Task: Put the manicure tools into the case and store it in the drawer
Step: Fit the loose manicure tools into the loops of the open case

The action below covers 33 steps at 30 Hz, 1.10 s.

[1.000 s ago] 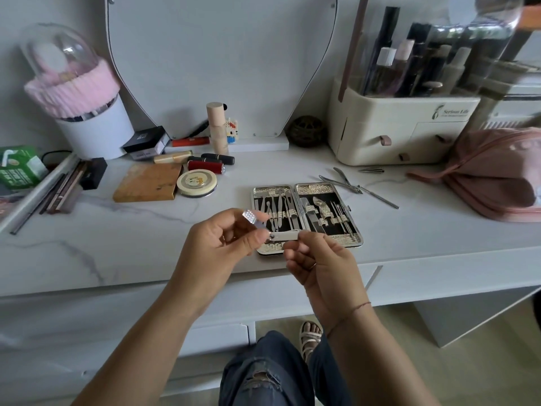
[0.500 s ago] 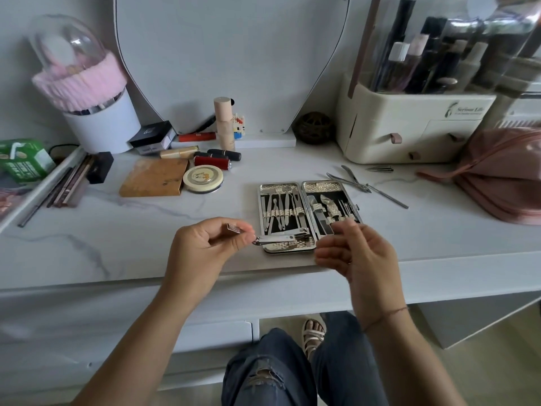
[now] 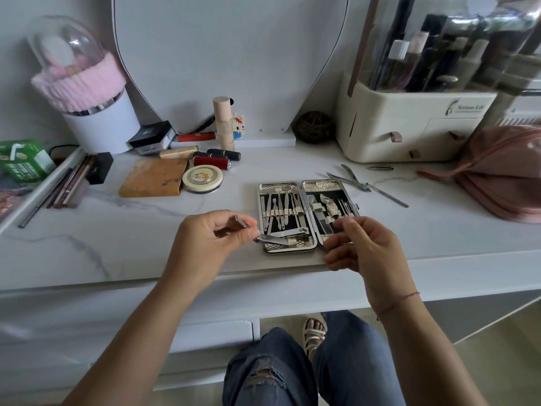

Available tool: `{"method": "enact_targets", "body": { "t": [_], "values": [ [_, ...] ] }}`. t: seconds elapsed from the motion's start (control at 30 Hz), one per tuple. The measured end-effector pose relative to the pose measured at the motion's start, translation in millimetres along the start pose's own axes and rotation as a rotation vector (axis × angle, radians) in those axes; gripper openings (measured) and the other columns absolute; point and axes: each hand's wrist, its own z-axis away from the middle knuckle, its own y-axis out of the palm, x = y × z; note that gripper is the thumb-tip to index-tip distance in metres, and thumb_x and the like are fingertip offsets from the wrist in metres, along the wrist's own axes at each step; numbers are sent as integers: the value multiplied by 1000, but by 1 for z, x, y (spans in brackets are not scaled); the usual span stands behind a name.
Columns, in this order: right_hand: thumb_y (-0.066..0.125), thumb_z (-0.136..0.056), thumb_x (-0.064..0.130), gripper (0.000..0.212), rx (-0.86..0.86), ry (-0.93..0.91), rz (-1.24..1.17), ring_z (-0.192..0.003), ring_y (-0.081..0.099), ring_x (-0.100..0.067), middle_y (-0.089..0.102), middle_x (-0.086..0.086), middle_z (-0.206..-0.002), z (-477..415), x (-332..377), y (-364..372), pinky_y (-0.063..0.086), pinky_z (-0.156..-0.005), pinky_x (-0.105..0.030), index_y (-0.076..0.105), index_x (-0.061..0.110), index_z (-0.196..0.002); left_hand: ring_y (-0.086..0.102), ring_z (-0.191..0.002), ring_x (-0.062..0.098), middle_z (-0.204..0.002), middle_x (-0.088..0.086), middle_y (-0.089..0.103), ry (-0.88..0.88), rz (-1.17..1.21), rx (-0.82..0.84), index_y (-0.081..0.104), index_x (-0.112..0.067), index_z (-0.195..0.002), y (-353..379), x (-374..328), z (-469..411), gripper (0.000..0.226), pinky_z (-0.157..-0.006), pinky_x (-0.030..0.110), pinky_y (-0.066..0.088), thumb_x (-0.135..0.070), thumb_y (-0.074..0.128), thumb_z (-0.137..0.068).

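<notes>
Just left of the case (image 3: 288, 251), the left hand (image 3: 205, 244) pinched the nail clipper (image 3: 281, 238) by its end, blades over the case; the right hand (image 3: 369, 250) hung loosely curled, empty.

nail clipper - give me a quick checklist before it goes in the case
1. Grip: ok, left hand pinches the nail clipper at one end.
2. Its lever folded flat: not ok, it sticks up.
3. Open case flat on the table: ok.
4. Free slot in the left half: cannot tell, the clipper covers it.
5. Free right hand: ok, holds nothing.
6. All packed: not ok, loose tools lie right of the case.
</notes>
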Motion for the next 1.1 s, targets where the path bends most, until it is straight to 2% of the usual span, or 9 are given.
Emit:
{"method": "enact_targets", "body": {
  "t": [0.1, 0.27, 0.33, 0.47, 0.53, 0.63, 0.73, 0.97, 1.1],
  "values": [
    [45, -95, 9, 16, 15, 22, -10, -41, 58, -18, 61, -17, -67, 0, -2, -1, 48, -39, -24, 57, 2, -88, 67, -77, 22, -76, -6, 74, 3, -23, -5, 75, -23, -76, 6, 3, 1, 7, -74, 26, 51, -20, 77, -71],
    [45, -95, 6, 14, 45, 56, -16, -42, 60, -17, 60, -16, -68, -2, -2, -3, 47, -39, -23, 57, 0, -92, 68, -77, 19, -77, -6, 74, 10, -31, 13, 75, -24, -79, 18, 7, 5, 8, -73, 23, 51, -22, 77, -71],
    [45, -94, 5, 14, 53, 63, -12, -42, 60, -18, 60, -15, -67, -3, -3, -4, 48, -40, -23, 57, -2, -95, 66, -72, 14, -77, -5, 74, 13, -42, 9, 76, -25, -80, 21, 8, 4, 9, -71, 22, 51, -24, 77, -71],
    [46, -93, 4, 17, 58, 66, -2, -42, 59, -18, 59, -13, -65, -4, -4, -5, 48, -40, -24, 57, -6, -100, 54, -58, 0, -76, -4, 73, 57, -117, -16, 75, -28, -81, 23, 7, 2, 10, -62, 12, 43, -25, 78, -71],
    [46, -93, 3, 16, 61, 64, 10, -42, 59, -18, 59, -12, -64, -4, -4, -5, 49, -41, -24, 57, -6, -101, 55, -63, -1, -79, -7, 71, 132, -214, -20, 74, -31, -84, 25, 5, 2, 13, -62, 10, 40, -25, 77, -72],
    [46, -92, 2, 16, 60, 69, 11, -42, 59, -19, 59, -11, -63, -5, -4, -5, 48, -40, -24, 57, -6, -101, 57, -78, 11, -79, -8, 68, 275, -351, 9, 75, -22, -91, 31, 1, -1, 18, -70, 18, 43, -24, 76, -73],
    [46, -92, 2, 17, 62, 71, 13, -43, 60, -19, 60, -12, -64, -5, -4, -5, 49, -41, -24, 57, -7, -102, 52, -77, 18, -72, 0, 65, 368, -457, 41, 76, -14, -91, 38, 3, -5, 25, -66, 30, 43, -29, 75, -71],
    [46, -92, 2, 18, 59, 83, 13, -43, 59, -19, 60, -12, -65, -5, -4, -5, 49, -41, -25, 56, -7, -104, 46, -79, 11, -77, -5, 62, 368, -478, 60, 76, -20, -97, 44, 9, -8, 28, -68, 10, 33, -29, 76, -70],
    [46, -92, 2, 17, 73, 103, 10, -44, 60, -19, 60, -13, -67, -4, -2, -6, 49, -42, -25, 56, -6, -104, 49, -82, 11, -79, -5, 63, 342, -460, 74, 76, -22, -95, 42, 8, -8, 27, -68, 11, 36, -32, 74, -71]
  ]
}}
